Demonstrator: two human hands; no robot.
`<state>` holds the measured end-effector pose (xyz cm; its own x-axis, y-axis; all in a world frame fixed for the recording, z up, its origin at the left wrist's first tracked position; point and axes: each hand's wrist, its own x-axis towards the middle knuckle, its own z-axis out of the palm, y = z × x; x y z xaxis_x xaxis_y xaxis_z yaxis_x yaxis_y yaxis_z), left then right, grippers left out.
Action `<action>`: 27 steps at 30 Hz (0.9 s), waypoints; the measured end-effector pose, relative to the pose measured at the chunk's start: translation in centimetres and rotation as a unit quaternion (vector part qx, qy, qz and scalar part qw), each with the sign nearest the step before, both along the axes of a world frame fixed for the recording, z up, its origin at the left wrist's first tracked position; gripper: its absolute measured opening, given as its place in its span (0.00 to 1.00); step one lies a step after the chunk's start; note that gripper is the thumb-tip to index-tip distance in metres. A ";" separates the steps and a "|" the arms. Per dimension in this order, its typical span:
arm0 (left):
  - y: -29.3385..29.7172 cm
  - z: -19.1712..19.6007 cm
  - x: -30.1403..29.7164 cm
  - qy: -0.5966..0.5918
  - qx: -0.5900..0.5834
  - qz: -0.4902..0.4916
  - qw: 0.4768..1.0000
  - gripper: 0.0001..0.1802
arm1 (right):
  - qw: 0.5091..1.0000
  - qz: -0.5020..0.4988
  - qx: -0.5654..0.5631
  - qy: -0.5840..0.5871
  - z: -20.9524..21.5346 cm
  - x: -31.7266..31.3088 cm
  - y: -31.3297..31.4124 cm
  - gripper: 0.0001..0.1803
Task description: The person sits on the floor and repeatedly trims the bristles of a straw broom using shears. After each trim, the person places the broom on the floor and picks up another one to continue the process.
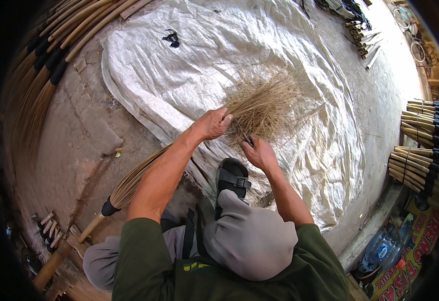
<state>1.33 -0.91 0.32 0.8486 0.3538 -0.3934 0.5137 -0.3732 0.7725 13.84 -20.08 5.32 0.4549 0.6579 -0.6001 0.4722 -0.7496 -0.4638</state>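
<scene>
Straw bundle (244, 103) is being gripped in the left hand (212, 124), fingers closed around it, above the white sheet (149, 65), inward of its lower-left edge. The bundle's far end is being merged into loose straw (279, 113) toward the sheet's middle. A small dark tool (250, 141) is being held in the right hand (260, 153), fingers curled round it, just beside the straw; its kind cannot be told. A broom (110, 206) is being partly covered by the left forearm (162, 173), off the sheet's lower-left edge; whether it is being joined to the bundle cannot be told. A sandal (233, 179) is being worn at the sheet's lower edge. A black scrap (171, 38) is being borne near the upper-left edge. Tied handles (420, 125) are being kept beyond the right edge, a water jug (382, 249) beyond the lower-right.
</scene>
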 end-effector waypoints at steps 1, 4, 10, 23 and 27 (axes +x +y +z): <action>-0.1 -0.1 -0.1 -0.013 0.007 -0.026 1.000 0.24 | 1.000 -0.001 0.002 0.002 0.1 0.0 0.1 0.29; -0.3 -0.6 0.0 -0.030 -0.015 0.003 0.999 0.23 | 1.000 0.002 0.007 -0.004 0.0 -0.2 0.3 0.30; -0.4 -1.2 0.2 -0.004 -0.028 0.006 1.000 0.24 | 1.000 -0.014 -0.016 -0.010 -0.3 -0.6 1.0 0.30; 0.1 -2.6 -0.1 -0.013 -0.057 0.107 0.993 0.28 | 0.998 -0.018 0.044 0.037 -1.0 0.4 0.2 0.33; -0.3 -2.7 -0.1 -0.095 -0.071 0.106 0.987 0.25 | 0.999 -0.008 0.031 0.015 -0.9 0.2 0.4 0.32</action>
<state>1.20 -1.18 -2.36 0.8241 0.4851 -0.2925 0.4098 -0.1540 0.8991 14.05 -19.70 4.39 0.4480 0.6871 -0.5720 0.4464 -0.7263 -0.5228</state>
